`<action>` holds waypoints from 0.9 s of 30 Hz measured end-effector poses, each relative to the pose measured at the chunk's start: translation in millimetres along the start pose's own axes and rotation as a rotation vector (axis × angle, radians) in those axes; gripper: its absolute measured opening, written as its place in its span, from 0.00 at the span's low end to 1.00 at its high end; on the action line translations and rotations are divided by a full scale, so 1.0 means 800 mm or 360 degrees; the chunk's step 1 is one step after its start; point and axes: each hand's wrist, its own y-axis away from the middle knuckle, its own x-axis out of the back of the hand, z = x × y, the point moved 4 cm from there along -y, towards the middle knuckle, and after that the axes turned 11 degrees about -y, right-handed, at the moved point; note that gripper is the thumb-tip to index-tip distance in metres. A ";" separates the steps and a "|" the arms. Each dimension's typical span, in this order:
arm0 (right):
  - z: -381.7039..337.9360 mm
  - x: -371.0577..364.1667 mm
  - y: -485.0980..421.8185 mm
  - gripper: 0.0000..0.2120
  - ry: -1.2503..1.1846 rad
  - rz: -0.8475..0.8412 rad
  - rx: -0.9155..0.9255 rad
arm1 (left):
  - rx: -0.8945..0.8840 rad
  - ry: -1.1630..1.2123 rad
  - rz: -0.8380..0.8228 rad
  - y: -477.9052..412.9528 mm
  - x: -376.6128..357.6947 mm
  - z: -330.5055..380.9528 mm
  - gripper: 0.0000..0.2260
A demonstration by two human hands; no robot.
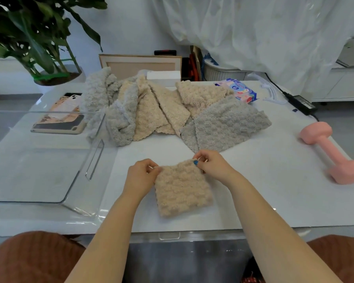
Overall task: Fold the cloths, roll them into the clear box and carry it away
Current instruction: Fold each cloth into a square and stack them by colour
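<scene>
Left grip and right grip each pinched a far corner of the folded beige fleece cloth.
Cloth lay flat on the white worktop, long axis toward the person; clear plastic box stood leftward, nearer the left grip.

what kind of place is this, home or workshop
Probably a lived-in room at home, not a workshop: a potted plant, a pink dumbbell and a phone share the white table.
</scene>
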 end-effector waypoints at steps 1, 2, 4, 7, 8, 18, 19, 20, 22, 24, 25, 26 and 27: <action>0.001 -0.004 -0.006 0.09 0.0060 0.0006 0.0011 | -0.0020 -0.0117 0.0008 -0.005 -0.003 -0.001 0.04; 0.003 -0.007 -0.011 0.08 0.0134 0.0003 0.0013 | -0.0034 -0.0214 0.0002 -0.010 -0.006 -0.003 0.05; 0.006 -0.012 -0.016 0.09 0.0273 0.0004 0.0019 | -0.0032 -0.0326 -0.0050 -0.017 -0.013 -0.008 0.06; 0.010 -0.016 -0.019 0.11 0.0349 0.0014 0.0047 | -0.0022 -0.0360 -0.0118 -0.021 -0.013 -0.010 0.05; 0.010 -0.017 -0.020 0.12 0.0376 -0.0019 0.0055 | -0.0012 -0.0357 -0.0155 -0.022 -0.012 -0.011 0.04; -0.045 -0.014 -0.017 0.12 0.0969 -0.0514 -0.0100 | -0.0147 -0.0795 -0.0840 -0.032 0.012 0.024 0.07; -0.055 -0.010 -0.020 0.12 0.0940 -0.0470 -0.0072 | -0.0184 -0.0826 -0.0737 -0.038 0.022 0.032 0.06; -0.064 -0.004 -0.024 0.12 0.0872 -0.0394 -0.0017 | -0.0218 -0.0832 -0.0583 -0.045 0.034 0.039 0.05; -0.082 0.008 -0.029 0.12 0.0650 -0.0153 0.0177 | -0.0307 -0.0745 -0.0175 -0.056 0.059 0.051 0.05; -0.094 0.019 -0.023 0.12 0.0435 0.0200 0.0508 | -0.0483 -0.0543 0.0259 -0.053 0.077 0.055 0.05; -0.095 0.019 -0.016 0.12 0.0371 0.0343 0.0699 | -0.0587 -0.0465 0.0443 -0.044 0.081 0.054 0.05; -0.088 0.016 -0.008 0.12 0.0357 0.0429 0.0846 | -0.0660 -0.0436 0.0571 -0.033 0.078 0.049 0.06; -0.074 0.009 -0.003 0.11 0.0378 0.0460 0.0917 | -0.0684 -0.0439 0.0620 -0.022 0.068 0.038 0.05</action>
